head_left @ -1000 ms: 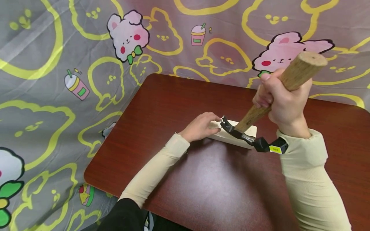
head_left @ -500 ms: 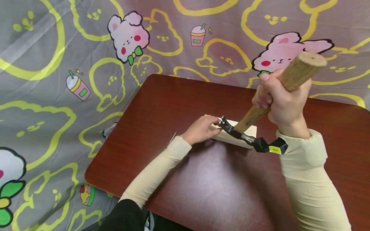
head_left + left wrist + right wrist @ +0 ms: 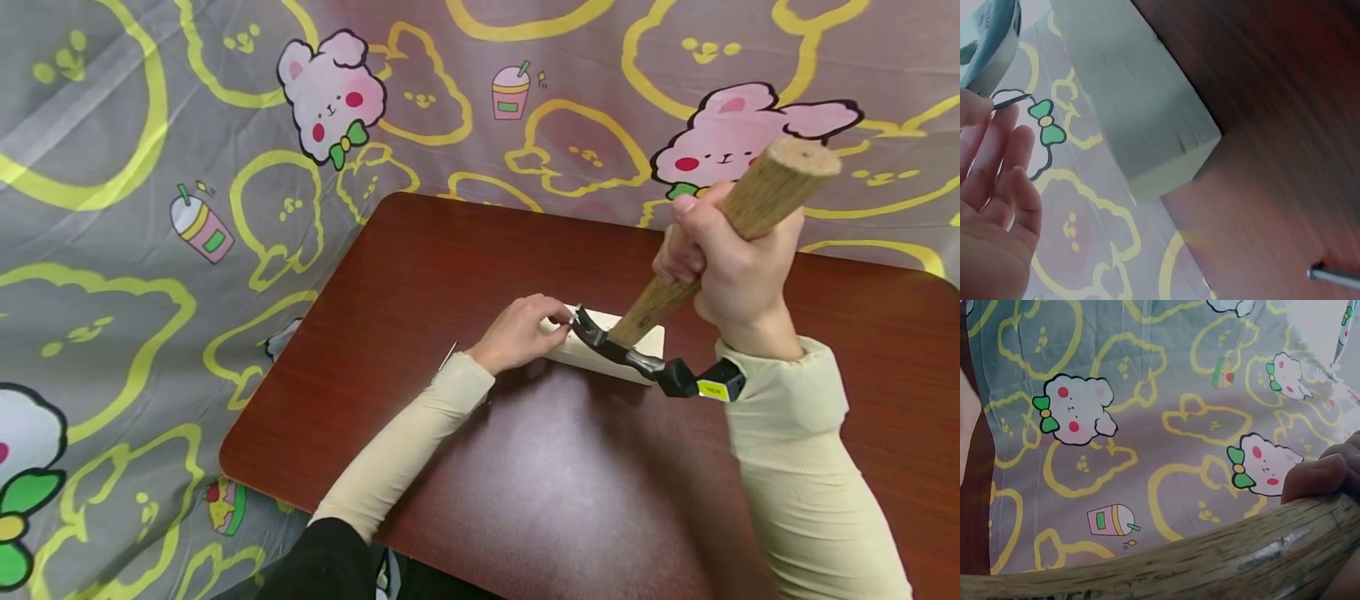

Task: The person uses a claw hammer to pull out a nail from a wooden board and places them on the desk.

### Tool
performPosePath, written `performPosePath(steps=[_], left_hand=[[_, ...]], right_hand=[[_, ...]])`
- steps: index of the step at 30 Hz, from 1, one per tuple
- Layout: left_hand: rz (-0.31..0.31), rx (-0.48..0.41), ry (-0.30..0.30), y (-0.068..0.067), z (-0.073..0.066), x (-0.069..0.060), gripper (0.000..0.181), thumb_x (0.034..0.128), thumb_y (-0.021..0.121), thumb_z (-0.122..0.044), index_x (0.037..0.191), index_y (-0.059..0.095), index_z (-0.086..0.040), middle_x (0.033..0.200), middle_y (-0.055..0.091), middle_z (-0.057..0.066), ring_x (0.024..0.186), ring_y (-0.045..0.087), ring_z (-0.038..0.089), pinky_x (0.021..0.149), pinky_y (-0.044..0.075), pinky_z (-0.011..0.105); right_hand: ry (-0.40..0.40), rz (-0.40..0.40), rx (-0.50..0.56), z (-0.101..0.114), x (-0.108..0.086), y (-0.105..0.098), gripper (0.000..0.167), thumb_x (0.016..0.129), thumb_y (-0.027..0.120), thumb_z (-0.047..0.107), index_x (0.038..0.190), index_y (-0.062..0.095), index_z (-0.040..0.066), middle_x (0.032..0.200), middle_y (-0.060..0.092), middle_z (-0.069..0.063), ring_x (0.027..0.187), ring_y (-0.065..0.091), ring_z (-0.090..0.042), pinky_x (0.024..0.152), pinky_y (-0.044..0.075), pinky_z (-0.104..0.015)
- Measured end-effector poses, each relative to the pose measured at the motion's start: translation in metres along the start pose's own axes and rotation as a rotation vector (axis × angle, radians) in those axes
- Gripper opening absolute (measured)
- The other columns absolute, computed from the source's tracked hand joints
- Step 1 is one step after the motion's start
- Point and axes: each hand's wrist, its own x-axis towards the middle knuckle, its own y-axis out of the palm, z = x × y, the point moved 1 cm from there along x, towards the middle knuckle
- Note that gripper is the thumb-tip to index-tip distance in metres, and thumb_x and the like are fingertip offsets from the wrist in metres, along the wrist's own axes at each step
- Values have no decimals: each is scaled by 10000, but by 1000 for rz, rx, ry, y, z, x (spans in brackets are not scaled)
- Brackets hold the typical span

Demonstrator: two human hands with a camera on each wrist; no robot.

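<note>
My right hand [image 3: 746,267] grips the wooden handle [image 3: 780,187] of a claw hammer, held slanting with its butt up. Its dark metal head [image 3: 600,337] hangs low over a pale wooden block [image 3: 648,343] on the table. Thumb and forefinger of my left hand [image 3: 521,333] pinch a thin dark nail [image 3: 1011,102], pointed at the end that shows. That hand is at the left part of the block, close by the hammer's claw. The left wrist view has the hammer head [image 3: 997,50] just above these fingertips. The right wrist view is mostly handle [image 3: 1210,562] and curtain.
A thin metal rod [image 3: 1335,275] lies on the brown table [image 3: 450,250], beside my left wrist; its kind is unclear. A patterned curtain [image 3: 480,167] hangs behind the table and along its left side.
My left hand has shifted slightly at the block, and the thin rod beside its wrist has come into sight. The hammer and right hand have hardly moved.
</note>
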Motion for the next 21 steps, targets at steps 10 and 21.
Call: performPosePath(steps=[10,21], left_hand=[[-31,-168,-287,-30,11,-19,122,854,669,-129,936,743,-79,827,710,18,753,622,108,693,498,225],[171,-29,-554,-44,26,-56,90,793,703,-188,794,776,-134,700,714,-31,621,591,92,591,465,219]], right_hand=[[-8,-11,-24,-2,-2,-7,256,783,466,-178,559,389,-81,397,294,-70,322,218,-175,312,201,-295],[-24,11,-29,-3,-2,-12,276,772,463,-195,534,368,-89,394,306,-66,325,231,-172,312,218,-286]])
